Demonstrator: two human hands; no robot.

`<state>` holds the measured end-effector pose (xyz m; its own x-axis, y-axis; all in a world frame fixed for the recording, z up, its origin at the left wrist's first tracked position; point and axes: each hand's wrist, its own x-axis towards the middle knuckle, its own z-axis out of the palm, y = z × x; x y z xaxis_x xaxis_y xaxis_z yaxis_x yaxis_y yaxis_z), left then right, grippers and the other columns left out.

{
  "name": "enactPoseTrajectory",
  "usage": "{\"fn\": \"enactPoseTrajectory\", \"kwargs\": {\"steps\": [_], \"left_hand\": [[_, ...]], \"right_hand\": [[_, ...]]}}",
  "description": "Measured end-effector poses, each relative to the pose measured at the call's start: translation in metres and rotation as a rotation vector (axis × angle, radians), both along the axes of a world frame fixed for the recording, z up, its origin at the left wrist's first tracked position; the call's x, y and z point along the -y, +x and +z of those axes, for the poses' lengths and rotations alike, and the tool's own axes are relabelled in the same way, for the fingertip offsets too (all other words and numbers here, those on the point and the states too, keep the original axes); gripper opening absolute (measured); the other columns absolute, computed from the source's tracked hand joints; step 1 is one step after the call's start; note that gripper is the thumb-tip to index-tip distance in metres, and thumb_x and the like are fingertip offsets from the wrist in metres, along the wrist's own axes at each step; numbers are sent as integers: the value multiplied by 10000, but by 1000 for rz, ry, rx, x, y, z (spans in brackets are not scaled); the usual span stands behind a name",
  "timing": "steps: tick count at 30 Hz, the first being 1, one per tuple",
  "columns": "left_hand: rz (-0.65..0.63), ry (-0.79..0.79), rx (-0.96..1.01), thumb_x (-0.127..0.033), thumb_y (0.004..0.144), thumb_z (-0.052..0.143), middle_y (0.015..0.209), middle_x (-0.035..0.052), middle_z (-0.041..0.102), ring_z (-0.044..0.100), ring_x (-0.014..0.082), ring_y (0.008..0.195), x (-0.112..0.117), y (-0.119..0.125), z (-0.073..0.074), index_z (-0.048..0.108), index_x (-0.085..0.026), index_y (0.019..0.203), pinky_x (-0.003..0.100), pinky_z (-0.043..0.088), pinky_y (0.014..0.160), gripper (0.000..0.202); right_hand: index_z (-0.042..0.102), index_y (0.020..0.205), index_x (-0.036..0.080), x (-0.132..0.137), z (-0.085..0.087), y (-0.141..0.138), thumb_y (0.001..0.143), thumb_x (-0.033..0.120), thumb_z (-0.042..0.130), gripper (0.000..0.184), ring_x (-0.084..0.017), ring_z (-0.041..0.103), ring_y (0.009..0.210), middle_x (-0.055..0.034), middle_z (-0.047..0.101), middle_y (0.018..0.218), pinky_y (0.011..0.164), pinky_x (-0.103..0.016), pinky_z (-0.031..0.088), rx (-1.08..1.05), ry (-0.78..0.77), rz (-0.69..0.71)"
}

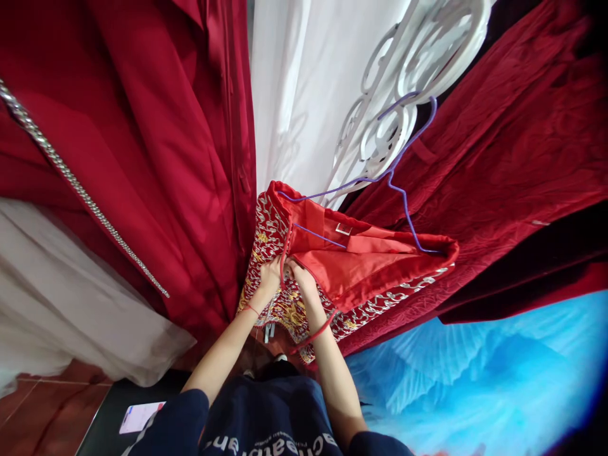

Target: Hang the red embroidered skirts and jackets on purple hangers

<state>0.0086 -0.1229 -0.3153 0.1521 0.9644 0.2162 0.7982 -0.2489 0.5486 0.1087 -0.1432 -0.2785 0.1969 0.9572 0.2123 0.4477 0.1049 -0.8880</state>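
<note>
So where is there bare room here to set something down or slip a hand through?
Bare room shows only low left: the brown tiled floor and the dark surface around a pale card. Elsewhere it is crowded: both hands, left hand and right hand, press the embroidered red garment between hanging gowns.

The embroidered red garment (pixel 294 304) is hemmed in closely by the red satin dress (pixel 166 158) on the left and red velvet (pixel 498 158) on the right; open space is left only below.
</note>
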Motion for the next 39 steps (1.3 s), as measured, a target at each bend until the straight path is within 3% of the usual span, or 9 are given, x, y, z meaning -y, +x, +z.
{"fn": "enactPoseTrajectory", "kwargs": {"steps": [7, 12, 16, 19, 24, 28, 34, 37, 39], "left_hand": [[-29, 5, -2, -193, 1000, 427, 924, 85, 764, 699, 164, 789, 11, -1, -2, 709, -165, 1036, 235, 466, 727, 286], [-14, 10, -46, -237, 1004, 434, 1028, 101, 758, 712, 188, 856, 24, -2, -6, 698, -191, 1067, 250, 465, 739, 276], [-11, 3, -70, -214, 1013, 408, 1036, 80, 757, 707, 163, 858, 34, -2, -8, 685, -202, 1084, 228, 454, 739, 286], [2, -7, -86, -220, 1016, 395, 1034, 78, 759, 704, 169, 846, 40, -4, -7, 682, -202, 1060, 235, 456, 724, 291], [14, -29, -87, -273, 1018, 407, 1025, 66, 767, 704, 160, 846, 49, -7, -2, 684, -211, 1057, 217, 456, 701, 286], [71, -39, -81, -260, 1026, 371, 1092, 86, 760, 712, 169, 877, 49, -6, 4, 681, -192, 1116, 227, 446, 706, 330], [115, -69, -45, -252, 1014, 401, 1005, 101, 776, 721, 179, 807, 47, -6, 17, 696, -185, 1108, 240, 438, 664, 316], [64, -68, 1, -267, 965, 516, 903, 52, 777, 713, 169, 771, 54, -18, 34, 708, -216, 1057, 231, 452, 664, 219], [-5, -34, 86, -268, 905, 608, 875, 12, 766, 706, 151, 785, 63, -28, 53, 702, -236, 1034, 213, 474, 694, 162]], "right_hand": [[394, 605, 256, 28, 18, -13, 912, 536, 353, 418, -150, 511, 575, 4, 526, 577, 613, -293, 505, -289, -7, 32], [487, 611, 225, 49, 55, -25, 880, 524, 527, 404, -110, 470, 515, 35, 501, 549, 582, -251, 475, -542, 103, -29], [577, 681, 199, 55, 88, -29, 818, 430, 658, 281, -78, 395, 427, 68, 488, 510, 450, -217, 354, -703, 214, -22], [610, 716, 189, 55, 109, -30, 822, 379, 674, 227, -58, 374, 393, 75, 513, 511, 410, -200, 290, -751, 286, 40], [590, 693, 194, 55, 133, -32, 851, 331, 645, 216, -48, 372, 373, 69, 547, 529, 388, -191, 285, -735, 364, 41], [567, 706, 203, 61, 142, -35, 864, 353, 633, 228, -46, 362, 360, 72, 545, 527, 369, -186, 281, -709, 354, 35], [572, 736, 205, 67, 143, -31, 876, 346, 631, 207, -46, 390, 358, 81, 535, 521, 361, -175, 307, -728, 350, 65], [585, 755, 206, 63, 139, -19, 886, 341, 637, 196, -52, 415, 365, 86, 523, 510, 375, -176, 339, -718, 328, 172], [591, 777, 208, 60, 136, -9, 895, 362, 633, 199, -47, 371, 343, 96, 500, 481, 353, -170, 297, -733, 277, 247]]}}
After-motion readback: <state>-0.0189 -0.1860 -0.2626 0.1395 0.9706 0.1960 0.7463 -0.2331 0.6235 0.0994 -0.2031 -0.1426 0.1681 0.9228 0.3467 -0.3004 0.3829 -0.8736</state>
